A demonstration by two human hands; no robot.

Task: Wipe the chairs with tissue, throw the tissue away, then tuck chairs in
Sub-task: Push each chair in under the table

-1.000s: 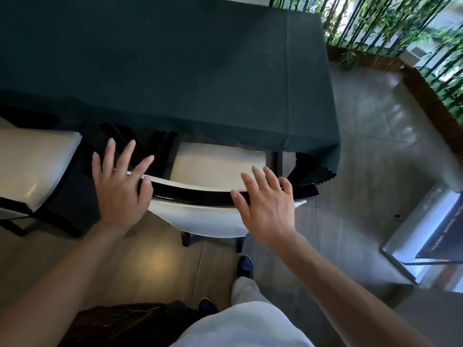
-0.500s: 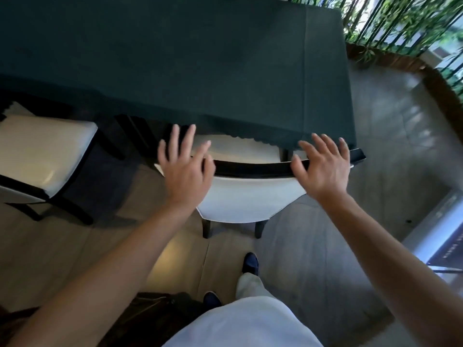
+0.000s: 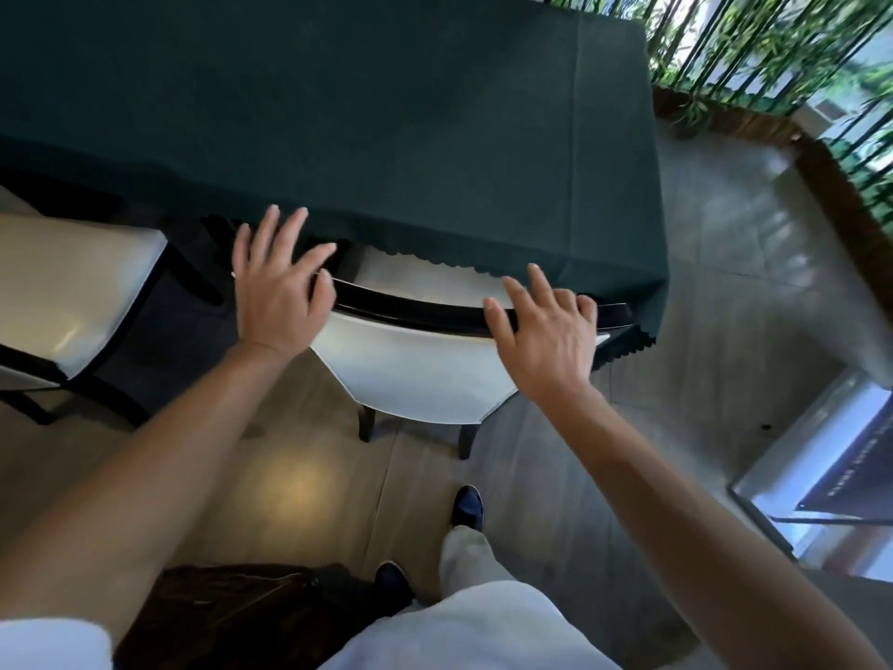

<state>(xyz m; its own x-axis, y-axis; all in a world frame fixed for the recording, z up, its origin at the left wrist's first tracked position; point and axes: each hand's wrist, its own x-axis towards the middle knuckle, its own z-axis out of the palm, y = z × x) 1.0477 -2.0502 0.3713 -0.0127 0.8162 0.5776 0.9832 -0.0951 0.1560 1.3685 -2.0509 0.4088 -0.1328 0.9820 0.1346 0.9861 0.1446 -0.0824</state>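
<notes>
A white-cushioned chair [image 3: 425,374] with a black top rail stands in front of me, its seat mostly under the dark green tablecloth of the table [image 3: 386,113]. My left hand [image 3: 278,287] lies on the left end of the rail with straight, spread fingers. My right hand [image 3: 546,326] rests on the right end of the rail, fingers extended over it. Neither hand holds anything. A second white-seated chair [image 3: 63,292] stands at the left, pulled out from the table. No tissue is in sight.
Bamboo plants behind dark bars [image 3: 773,50] and a brown planter edge line the upper right. A glass-fronted low unit [image 3: 831,471] stands on the floor at right. A dark brown bag [image 3: 232,611] lies on the floor beside my feet.
The chair in front has slid further under the tablecloth, so less of its seat shows. Both hands stayed on the top rail and moved forward with it.
</notes>
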